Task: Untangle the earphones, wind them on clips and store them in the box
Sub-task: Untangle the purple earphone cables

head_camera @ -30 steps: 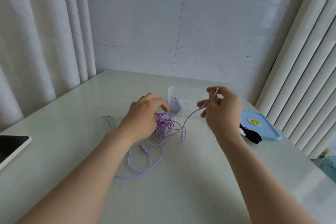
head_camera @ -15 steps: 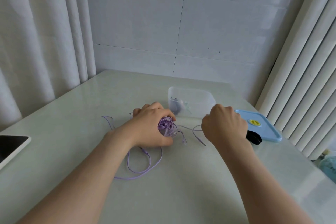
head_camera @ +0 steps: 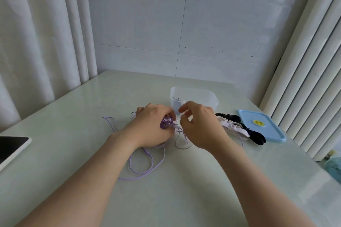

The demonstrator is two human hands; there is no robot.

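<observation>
A tangle of purple earphones [head_camera: 167, 123] lies at the table's middle, with loose loops of cord trailing toward me. My left hand [head_camera: 151, 127] grips the knotted bundle from the left. My right hand [head_camera: 199, 125] hovers just right of it, thumb and forefinger curled close at the tangle; whether they pinch a strand is hidden. Behind the hands stands the clear plastic box [head_camera: 203, 97] with something dark inside. Black and white clips [head_camera: 234, 125] lie in a heap right of my right hand.
The box's blue lid [head_camera: 262, 127] lies flat at the right, near the white slatted blinds. A tablet [head_camera: 11, 147] rests at the table's left edge. Curtains hang at the left, a tiled wall behind.
My right hand dropped from holding a strand up high, swung right, then came back to the tangle. My left hand closed tighter over the bundle. The clips are now uncovered.
</observation>
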